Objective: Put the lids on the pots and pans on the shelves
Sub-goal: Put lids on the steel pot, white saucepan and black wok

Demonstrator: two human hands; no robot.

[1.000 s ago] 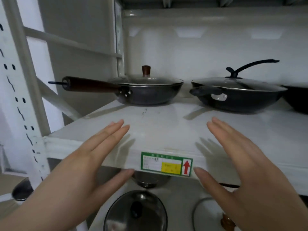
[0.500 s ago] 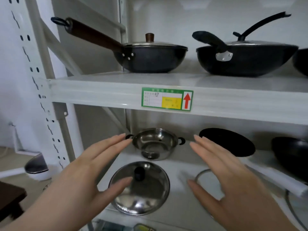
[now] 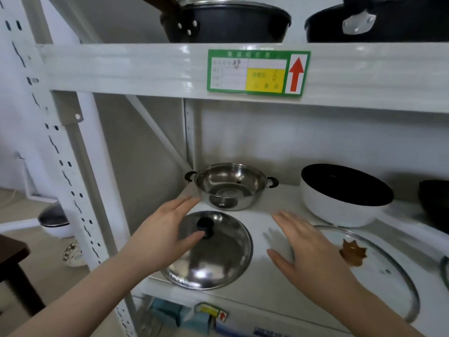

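Note:
A steel lid [image 3: 213, 259] with a black knob [image 3: 205, 225] lies flat at the front left of the lower shelf [image 3: 267, 285]. Behind it stands an uncovered steel pot [image 3: 229, 186] with two black handles. My left hand [image 3: 167, 234] hovers open over the lid's left part, thumb near the knob. My right hand [image 3: 308, 249] is open, between the steel lid and a glass lid [image 3: 379, 271] with a brown knob. A white pot [image 3: 345, 197] with a dark inside stands uncovered at the back right.
The upper shelf [image 3: 145, 69] carries two dark pans with lids, a wok on the left [image 3: 228, 23] and another on the right [image 3: 388, 20]. A green label [image 3: 257, 72] sits on its edge. A dark pan [image 3: 435, 203] shows at far right. A white upright post [image 3: 73, 166] stands left.
The view has dropped from the upper shelf to the lower shelf. Both open hands have come down and forward over the lower shelf, the left one now above the steel lid.

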